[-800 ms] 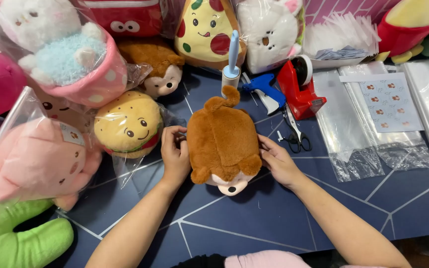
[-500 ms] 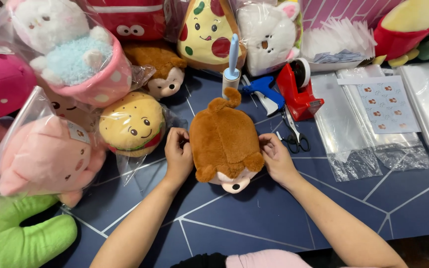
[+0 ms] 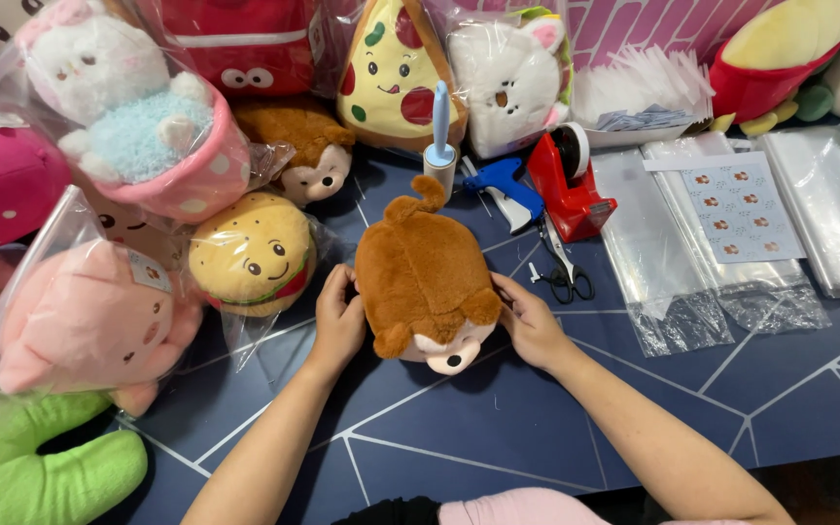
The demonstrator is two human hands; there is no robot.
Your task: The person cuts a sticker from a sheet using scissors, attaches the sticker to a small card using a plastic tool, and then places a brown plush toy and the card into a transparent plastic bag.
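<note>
A brown monkey plush (image 3: pixel 425 277) lies belly down on the dark blue table (image 3: pixel 556 428), its curled tail pointing away from me and its pale face toward me. My left hand (image 3: pixel 339 319) presses against its left side. My right hand (image 3: pixel 527 321) holds its right side near the ear. Both hands cup the toy between them.
Bagged plush toys crowd the left and back: a burger (image 3: pixel 250 255), a pink one (image 3: pixel 89 316), a pizza slice (image 3: pixel 396 68), a white cat (image 3: pixel 512 78). A lint roller (image 3: pixel 439 146), blue tag gun (image 3: pixel 503 185), red tape dispenser (image 3: pixel 571 180), scissors (image 3: pixel 566 267) and clear bags (image 3: pixel 731 224) lie right.
Both hands keep hold of the monkey plush and it stays in about the same place; the view has shifted slightly.
</note>
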